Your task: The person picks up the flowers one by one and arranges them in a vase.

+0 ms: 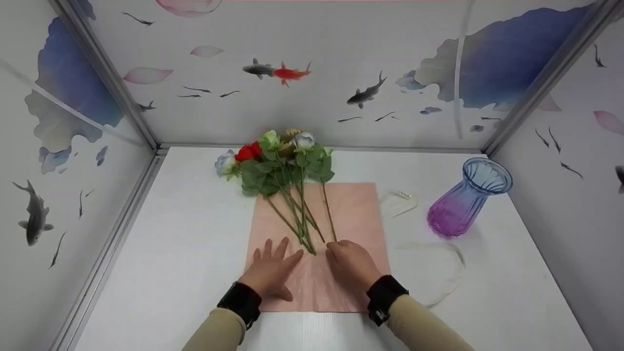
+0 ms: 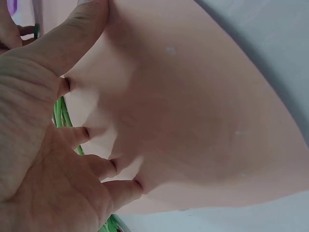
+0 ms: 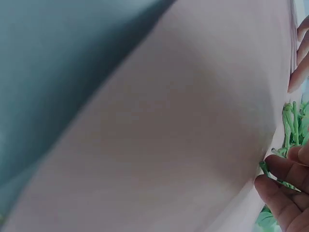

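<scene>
Several long-stemmed flowers (image 1: 278,168) lie with their stems on a pink sheet of wrapping paper (image 1: 353,209), red, pale blue and green heads pointing to the back wall. My left hand (image 1: 274,268) rests with fingers spread on the paper, left of the stem ends. In the left wrist view its fingertips (image 2: 126,188) press on the sheet. My right hand (image 1: 352,263) pinches the lower end of a single flower stem (image 1: 328,209), which lies apart to the right of the others. The right wrist view shows that stem's cut end (image 3: 263,166) between thumb and fingers.
A blue-to-purple glass vase (image 1: 456,204) leans at the right of the white table (image 1: 190,234). A pale ribbon (image 1: 458,278) curls below it, and a small clear piece (image 1: 399,202) lies beside the paper. Printed walls enclose the back and sides.
</scene>
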The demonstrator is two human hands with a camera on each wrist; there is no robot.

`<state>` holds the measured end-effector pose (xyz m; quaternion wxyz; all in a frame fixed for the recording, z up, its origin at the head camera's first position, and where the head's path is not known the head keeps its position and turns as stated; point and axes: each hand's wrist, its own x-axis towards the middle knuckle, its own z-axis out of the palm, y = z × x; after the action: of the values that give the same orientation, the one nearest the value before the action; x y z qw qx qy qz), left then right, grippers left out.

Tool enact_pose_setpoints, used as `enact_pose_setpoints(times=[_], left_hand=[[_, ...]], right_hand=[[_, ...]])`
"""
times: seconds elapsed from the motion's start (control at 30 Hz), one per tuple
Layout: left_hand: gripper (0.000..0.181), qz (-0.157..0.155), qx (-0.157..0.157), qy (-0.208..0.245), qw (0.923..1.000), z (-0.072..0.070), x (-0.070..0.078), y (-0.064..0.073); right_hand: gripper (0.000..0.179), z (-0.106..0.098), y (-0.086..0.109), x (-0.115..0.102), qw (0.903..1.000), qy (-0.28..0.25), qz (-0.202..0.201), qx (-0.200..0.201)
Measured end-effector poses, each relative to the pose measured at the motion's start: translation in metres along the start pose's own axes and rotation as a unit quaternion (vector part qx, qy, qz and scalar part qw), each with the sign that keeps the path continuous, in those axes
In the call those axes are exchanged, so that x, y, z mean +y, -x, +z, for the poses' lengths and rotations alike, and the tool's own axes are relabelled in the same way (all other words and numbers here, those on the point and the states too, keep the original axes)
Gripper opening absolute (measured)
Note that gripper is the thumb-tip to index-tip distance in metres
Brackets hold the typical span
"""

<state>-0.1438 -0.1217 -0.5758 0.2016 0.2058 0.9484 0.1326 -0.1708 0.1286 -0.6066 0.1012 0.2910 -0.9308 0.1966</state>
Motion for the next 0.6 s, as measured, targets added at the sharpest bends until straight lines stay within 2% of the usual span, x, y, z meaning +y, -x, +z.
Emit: enact_pose_setpoints(times=[0.17,0.27,0.4,0.5,0.6], left_hand=[[0.109,-0.002,-0.004,-0.003,1.0000,0.002,0.000,-0.001],[0.109,-0.002,-0.003,-0.004,1.0000,0.003,-0.001,-0.002],[0.109,-0.005,-0.006,-0.005,1.0000,0.002,-0.001,-0.002],[0.109,-0.006,-0.011,-0.004,0.9999,0.002,0.000,-0.002],[0.108,-0.002,-0.011,-0.007,0.9999,0.001,0.000,-0.002]], right_hand=[[0.008,-0.005,0.007,0.002,0.9999,0.000,0.011,-0.010],[0.004,-0.008,0.010,0.003,0.9998,0.002,0.002,-0.019],[0.008,-0.012,0.014,0.002,0.9991,-0.012,-0.017,-0.037],[0.005,-0.016,0.018,0.001,0.9970,-0.035,-0.028,-0.063],[0.009,-0.021,0.021,-0.001,0.9925,-0.060,-0.033,-0.101]])
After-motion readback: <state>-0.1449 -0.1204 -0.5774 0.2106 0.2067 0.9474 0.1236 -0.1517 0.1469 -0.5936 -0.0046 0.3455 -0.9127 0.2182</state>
